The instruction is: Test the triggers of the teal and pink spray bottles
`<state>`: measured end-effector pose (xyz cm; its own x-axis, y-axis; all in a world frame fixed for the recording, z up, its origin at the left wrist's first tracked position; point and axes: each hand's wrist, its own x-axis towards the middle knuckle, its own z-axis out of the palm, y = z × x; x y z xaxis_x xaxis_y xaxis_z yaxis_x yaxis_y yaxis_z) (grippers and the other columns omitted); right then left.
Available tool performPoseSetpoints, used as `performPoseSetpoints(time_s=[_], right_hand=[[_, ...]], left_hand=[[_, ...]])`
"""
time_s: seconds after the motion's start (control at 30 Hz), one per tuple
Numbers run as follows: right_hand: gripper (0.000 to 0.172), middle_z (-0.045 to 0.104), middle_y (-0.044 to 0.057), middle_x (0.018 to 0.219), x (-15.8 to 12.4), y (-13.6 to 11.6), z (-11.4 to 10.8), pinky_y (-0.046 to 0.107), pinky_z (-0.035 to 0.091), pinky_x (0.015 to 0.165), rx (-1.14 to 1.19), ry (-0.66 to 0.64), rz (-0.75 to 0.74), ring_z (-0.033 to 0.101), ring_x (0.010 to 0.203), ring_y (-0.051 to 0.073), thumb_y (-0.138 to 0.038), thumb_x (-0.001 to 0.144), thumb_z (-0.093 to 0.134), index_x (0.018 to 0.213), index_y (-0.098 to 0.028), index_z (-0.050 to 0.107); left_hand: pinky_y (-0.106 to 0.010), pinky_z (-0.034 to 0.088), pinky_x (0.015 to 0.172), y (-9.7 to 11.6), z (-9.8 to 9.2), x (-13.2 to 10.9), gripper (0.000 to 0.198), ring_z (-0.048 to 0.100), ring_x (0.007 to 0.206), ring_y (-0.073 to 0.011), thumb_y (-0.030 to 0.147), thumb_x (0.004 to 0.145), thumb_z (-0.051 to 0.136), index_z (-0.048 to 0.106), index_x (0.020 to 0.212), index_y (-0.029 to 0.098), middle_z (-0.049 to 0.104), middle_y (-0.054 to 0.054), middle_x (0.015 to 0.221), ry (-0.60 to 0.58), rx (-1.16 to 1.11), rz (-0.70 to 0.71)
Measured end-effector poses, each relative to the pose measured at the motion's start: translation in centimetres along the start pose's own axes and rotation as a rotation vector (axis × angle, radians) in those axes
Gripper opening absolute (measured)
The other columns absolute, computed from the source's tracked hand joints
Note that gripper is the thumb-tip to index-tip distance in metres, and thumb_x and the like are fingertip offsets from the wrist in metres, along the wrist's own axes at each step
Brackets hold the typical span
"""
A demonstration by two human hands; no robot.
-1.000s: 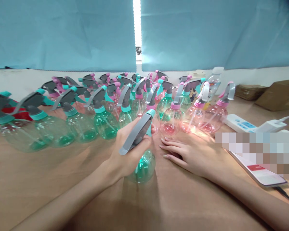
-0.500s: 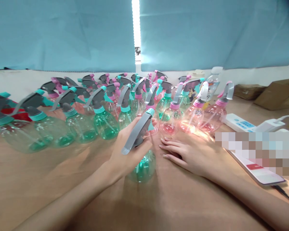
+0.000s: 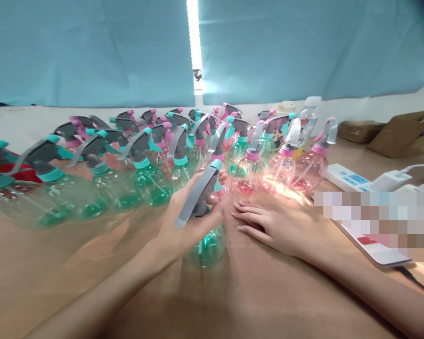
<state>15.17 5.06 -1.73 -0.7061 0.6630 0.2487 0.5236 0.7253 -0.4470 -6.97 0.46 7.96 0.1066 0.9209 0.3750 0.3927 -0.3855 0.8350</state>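
Observation:
My left hand point(image 3: 183, 207) is wrapped round the neck of a green spray bottle point(image 3: 208, 247) that stands upright on the wooden table point(image 3: 254, 292). The bottle's grey and turquoise trigger head rises above my fingers; its collar is mostly hidden by the hand. To the right of it, my right hand point(image 3: 265, 223) lies flat on the tabletop with fingers stretched out, holding nothing. Just beyond both hands stand pink spray bottles, one of them point(image 3: 246, 181) close to my right fingertips. A green spray bottle point(image 3: 151, 183) is the clearest in the row to the left.
Several more green and pink spray bottles fill the back of the table. On the right lie a power strip point(image 3: 342, 175) with a white plug, a phone point(image 3: 385, 252) with a cable, and a cardboard box point(image 3: 397, 136). A clear drink bottle point(image 3: 309, 117) stands behind.
The whole scene has shifted slightly left in view. My left hand keeps its hold on the green spray bottle, and my right hand rests in the same place.

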Motion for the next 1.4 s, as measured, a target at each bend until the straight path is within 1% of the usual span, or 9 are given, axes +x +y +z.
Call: performPoseSetpoints(time_s=[0.2,0.33,0.4,0.53,0.67,0.83,1.1,1.27,1.4], right_hand=[[0.039,0.056,0.007,0.142,0.0,-0.1,-0.1,0.042,0.043,0.111,-0.015,0.0,-0.003,0.049,0.133,0.025,-0.036,0.1,0.047,0.132,-0.02,0.061],[0.037,0.057,0.006,0.14,0.0,-0.4,-0.4,0.043,0.044,0.109,-0.031,0.004,-0.001,0.051,0.132,0.026,-0.035,0.1,0.048,0.131,-0.021,0.062],[0.038,0.057,0.007,0.14,0.0,-0.4,-0.5,0.043,0.045,0.109,-0.046,-0.003,0.002,0.052,0.131,0.026,-0.035,0.1,0.047,0.13,-0.02,0.062],[0.038,0.057,0.008,0.141,0.1,-0.5,-0.5,0.043,0.044,0.109,-0.046,-0.017,0.012,0.051,0.132,0.026,-0.036,0.1,0.047,0.13,-0.019,0.062],[0.038,0.057,0.006,0.14,0.1,-0.6,-0.6,0.044,0.044,0.109,-0.038,-0.021,0.029,0.051,0.131,0.027,-0.037,0.099,0.048,0.131,-0.023,0.062],[0.037,0.056,0.005,0.141,0.1,-0.7,-0.8,0.042,0.044,0.109,-0.058,-0.025,0.027,0.051,0.132,0.025,-0.036,0.1,0.047,0.131,-0.023,0.062],[0.037,0.057,0.007,0.14,0.2,-0.8,-0.9,0.041,0.045,0.108,-0.059,-0.024,0.022,0.052,0.131,0.025,-0.035,0.099,0.048,0.131,-0.021,0.062],[0.037,0.057,0.006,0.141,0.1,-0.4,-0.5,0.044,0.044,0.109,-0.022,-0.016,0.009,0.051,0.132,0.025,-0.036,0.1,0.047,0.132,-0.023,0.061],[0.036,0.057,0.005,0.141,0.0,-0.1,-0.3,0.046,0.044,0.109,0.017,-0.009,-0.002,0.051,0.132,0.026,-0.036,0.099,0.048,0.131,-0.025,0.062]], left_hand=[[-0.021,0.054,0.068,0.2,0.1,0.3,0.036,0.063,0.075,-0.0113,0.017,0.075,0.059,0.058,0.111,0.022,0.066,-0.002,0.108,-0.021,-0.004,0.039],[-0.021,0.053,0.058,0.2,0.2,0.5,0.041,0.063,0.067,-0.0105,0.017,0.073,0.061,0.054,0.113,0.022,0.067,-0.004,0.114,-0.042,0.01,0.025],[-0.021,0.05,0.052,0.0,0.1,0.5,0.046,0.06,0.063,-0.0097,0.017,0.073,0.062,0.051,0.117,0.024,0.066,-0.004,0.111,-0.072,0.036,0.013],[-0.022,0.044,0.047,-0.8,-0.2,0.3,0.05,0.05,0.053,-0.009,0.021,0.074,0.062,0.049,0.123,0.025,0.063,0.0,0.088,-0.108,0.081,0.01],[-0.025,0.044,0.048,-1.0,-0.1,0.0,0.052,0.049,0.054,-0.0107,0.024,0.075,0.058,0.049,0.126,0.026,0.064,-0.001,0.088,-0.089,0.06,0.014],[-0.027,0.047,0.053,-0.1,0.0,-0.4,0.047,0.05,0.053,-0.0129,0.024,0.072,0.057,0.056,0.119,0.026,0.061,0.002,0.073,-0.026,0.13,-0.021],[-0.024,0.048,0.057,0.2,0.8,-1.1,0.054,0.051,0.055,-0.0103,0.021,0.075,0.058,0.051,0.129,0.026,0.062,0.003,0.079,-0.026,0.086,-0.017],[-0.026,0.048,0.052,0.8,0.7,-1.4,0.048,0.051,0.053,-0.0126,0.025,0.076,0.055,0.052,0.124,0.027,0.061,0.003,0.073,-0.02,0.155,-0.021],[-0.027,0.046,0.05,1.2,0.6,-1.3,0.035,0.05,0.051,-0.0134,0.024,0.076,0.054,0.052,0.111,0.028,0.059,0.003,0.07,0.007,0.205,-0.02]])
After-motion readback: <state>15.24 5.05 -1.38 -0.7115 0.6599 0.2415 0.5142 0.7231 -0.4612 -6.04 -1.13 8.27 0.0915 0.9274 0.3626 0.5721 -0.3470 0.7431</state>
